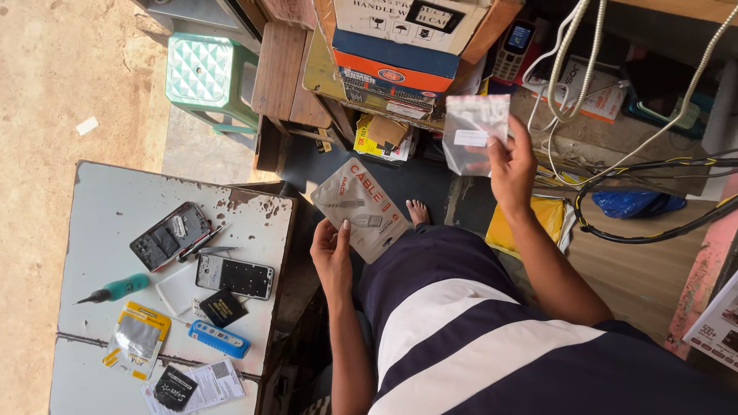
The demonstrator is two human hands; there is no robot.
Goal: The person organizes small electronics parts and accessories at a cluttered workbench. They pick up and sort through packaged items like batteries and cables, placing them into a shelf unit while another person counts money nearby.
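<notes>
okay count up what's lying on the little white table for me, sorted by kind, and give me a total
On the white table:
Opened phones: 2
Screwdrivers: 1
Tweezers: 1
Packets: 2
Blue gadgets: 1
Black square parts: 1
Total: 8

pouch in my left hand (332,257): cable pack (361,209), glossy grey plastic film
bag in my right hand (511,165): small bag (475,132), clear, crinkled plastic
table (108,207): white paint, chipped, rough
stool (206,74): green moulded plastic
</notes>
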